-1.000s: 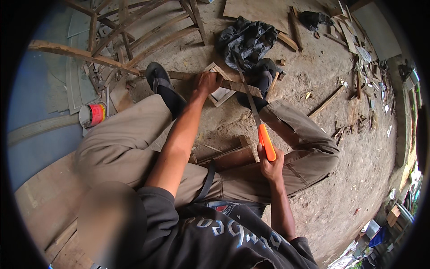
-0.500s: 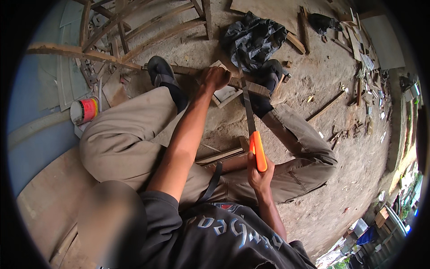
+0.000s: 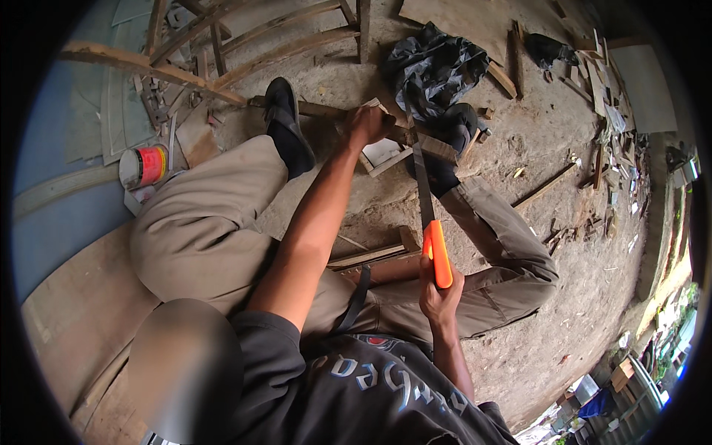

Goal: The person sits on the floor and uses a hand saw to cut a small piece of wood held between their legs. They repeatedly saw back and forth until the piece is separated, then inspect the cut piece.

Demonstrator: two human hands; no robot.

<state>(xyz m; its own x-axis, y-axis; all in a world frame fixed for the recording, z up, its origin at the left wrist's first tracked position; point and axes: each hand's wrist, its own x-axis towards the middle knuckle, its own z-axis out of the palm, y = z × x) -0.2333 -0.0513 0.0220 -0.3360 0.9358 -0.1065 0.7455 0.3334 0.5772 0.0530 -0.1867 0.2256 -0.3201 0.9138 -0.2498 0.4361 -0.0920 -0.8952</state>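
Note:
My right hand (image 3: 443, 293) is wrapped round the orange handle (image 3: 440, 256) of a handsaw. The saw's blade (image 3: 423, 182) points away from me and lies across a wooden strip (image 3: 436, 149) between my feet. My left hand (image 3: 368, 126) is closed on the strip, left of the blade, and presses it down over a small wooden frame (image 3: 386, 165) with a pale inside. My fingers partly hide the strip. Its right end sticks out past the blade, by my right shoe (image 3: 461, 122). My left shoe (image 3: 285, 122) rests near the strip's left side.
A crumpled black plastic bag (image 3: 434, 70) lies beyond my right foot. A wooden framework (image 3: 289, 52) stands at the far left, and a red-labelled can (image 3: 152, 165) is beside my left knee. Wood scraps (image 3: 601, 170) litter the right side. More wood pieces (image 3: 371, 257) lie between my legs.
The saw has drawn slightly back toward me along the cut. My left shoe has turned a little. The whole view has shifted slightly; both hands keep their grip.

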